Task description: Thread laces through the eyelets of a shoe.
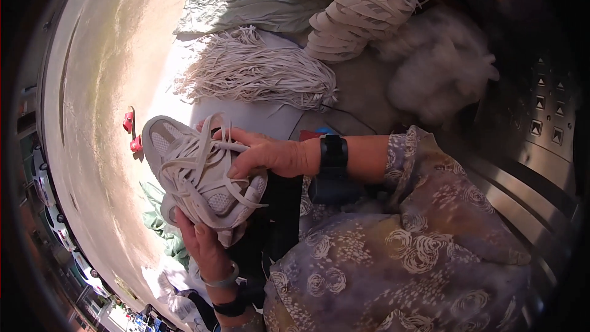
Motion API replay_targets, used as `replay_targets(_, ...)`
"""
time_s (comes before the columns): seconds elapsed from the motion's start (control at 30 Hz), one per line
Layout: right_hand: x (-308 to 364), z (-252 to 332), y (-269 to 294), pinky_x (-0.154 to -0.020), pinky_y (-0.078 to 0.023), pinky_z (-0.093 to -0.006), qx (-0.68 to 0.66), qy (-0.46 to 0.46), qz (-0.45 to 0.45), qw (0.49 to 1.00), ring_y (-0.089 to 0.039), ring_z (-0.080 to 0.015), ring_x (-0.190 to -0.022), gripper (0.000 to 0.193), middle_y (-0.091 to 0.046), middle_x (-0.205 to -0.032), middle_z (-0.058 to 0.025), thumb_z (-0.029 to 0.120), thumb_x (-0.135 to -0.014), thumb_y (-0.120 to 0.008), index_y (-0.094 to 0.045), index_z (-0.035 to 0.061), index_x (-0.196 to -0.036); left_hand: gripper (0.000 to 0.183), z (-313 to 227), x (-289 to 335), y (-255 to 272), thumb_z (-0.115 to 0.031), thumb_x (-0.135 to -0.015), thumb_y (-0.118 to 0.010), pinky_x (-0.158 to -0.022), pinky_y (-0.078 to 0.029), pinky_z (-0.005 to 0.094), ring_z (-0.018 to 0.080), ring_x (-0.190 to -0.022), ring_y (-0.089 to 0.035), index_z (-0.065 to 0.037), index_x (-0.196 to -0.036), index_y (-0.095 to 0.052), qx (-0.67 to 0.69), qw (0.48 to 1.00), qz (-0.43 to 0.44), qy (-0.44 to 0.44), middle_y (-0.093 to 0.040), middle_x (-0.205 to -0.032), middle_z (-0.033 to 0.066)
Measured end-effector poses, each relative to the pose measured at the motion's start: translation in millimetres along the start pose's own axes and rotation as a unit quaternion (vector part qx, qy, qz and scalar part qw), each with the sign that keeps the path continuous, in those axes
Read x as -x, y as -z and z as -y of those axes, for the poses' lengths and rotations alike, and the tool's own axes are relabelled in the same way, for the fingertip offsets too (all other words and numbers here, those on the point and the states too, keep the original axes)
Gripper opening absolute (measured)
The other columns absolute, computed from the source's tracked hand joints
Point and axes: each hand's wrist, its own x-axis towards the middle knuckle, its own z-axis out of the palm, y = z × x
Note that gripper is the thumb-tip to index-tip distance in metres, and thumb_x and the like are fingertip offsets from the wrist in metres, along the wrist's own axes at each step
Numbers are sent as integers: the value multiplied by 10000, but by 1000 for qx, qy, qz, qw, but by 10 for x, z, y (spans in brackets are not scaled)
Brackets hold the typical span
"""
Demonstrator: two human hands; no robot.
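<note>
A beige-white sneaker (pixel 203 166) with mesh panels and loose, crossing laces lies tilted between my two hands. My right hand (pixel 270 154) reaches in from the right and grips it around the collar and tongue, thumb on the near side and fingers at the laces. From below, my left hand (pixel 206 246) clasps the sneaker's lower edge, its thumb along the side. Part of the left fingers is hidden under the shoe. Beyond the sneaker, a thick bundle of off-white shoelaces (pixel 258 71) rests on a pale surface.
Similar sneakers (pixel 362 18) are stacked at the back, beside a whitish, crumpled translucent heap (pixel 442 64). Pale green cloth (pixel 246 0) lies behind the laces. A grey slatted plastic piece (pixel 547 110) stands at right. Red sandals (pixel 132 129) sit on the ground at left.
</note>
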Motion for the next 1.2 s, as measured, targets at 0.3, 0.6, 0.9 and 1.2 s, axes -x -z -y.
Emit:
replay_targets(0.3,955,340,677,-917,-416,-258,3,37,-85,996,-480,-137,-1114,841,-423,-1303,-84,95,-748,-684,-178,75,-1419,820,135,-492,-646,-345,-865,-592,-1011,-309,330,228,-1192,-416,42,-1406,-112,-42,974,222,-22,-390,-1329,169)
replay_targets(0.6,1482,405,814,-1013,-330,-281,17,65,-169,983,-397,-147,-1214,901,-349,-1376,-82,-74,-736,-621,-81,53,-1446,820,329,-693,-1072,-295,-870,-602,-984,-352,319,221,-1197,-418,32,-1410,-79,-20,938,343,32,-341,-1364,174)
replay_targets(0.9,1337,205,686,-957,-395,-286,104,64,-186,975,-436,-140,-1153,929,-409,-1315,-69,-44,-730,-649,-80,87,-1452,840,133,-695,-830,-354,-871,-582,-986,-346,321,225,-1196,-414,29,-1412,-65,-122,941,315,18,-371,-1344,179)
replay_targets(1.2,1631,217,1063,-981,-399,-329,-56,158,-186,968,-511,-190,-1133,673,-492,-1261,-99,17,-753,-605,-311,54,-1357,671,-52,-680,-532,-337,-897,-542,-774,-468,252,150,-904,-584,-19,-1392,-219,-133,951,270,68,-510,-1186,151)
